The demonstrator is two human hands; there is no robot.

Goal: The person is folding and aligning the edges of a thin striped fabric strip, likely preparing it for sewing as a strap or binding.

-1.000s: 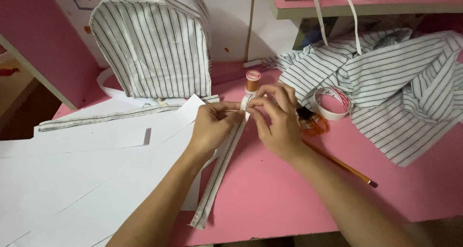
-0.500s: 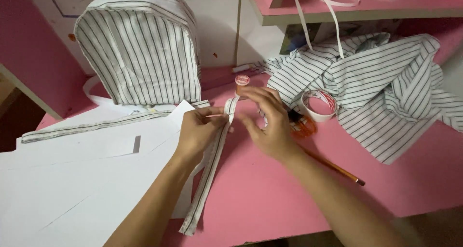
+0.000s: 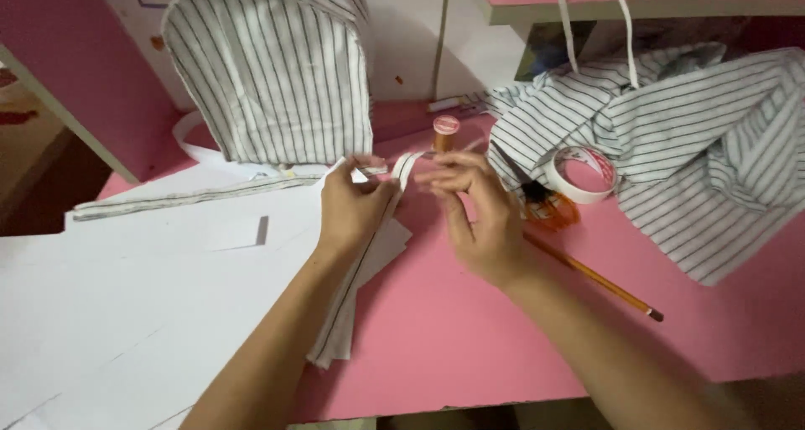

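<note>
The left hand point(image 3: 352, 208) pinches the upper end of a long striped fabric strip point(image 3: 348, 308), fingers closed on it where it folds over, so the rest trails down the pink worktop point(image 3: 470, 338) toward the person and lies flat. The right hand point(image 3: 482, 220) hovers just beside that fold, fingers loosely curled and part open, gripping nothing I can make out (a needle would be too small to see). Just beyond the fingers stands a thread spool point(image 3: 445, 132); to their right lie a tape roll point(image 3: 583, 174) and a pencil point(image 3: 595, 277).
</note>
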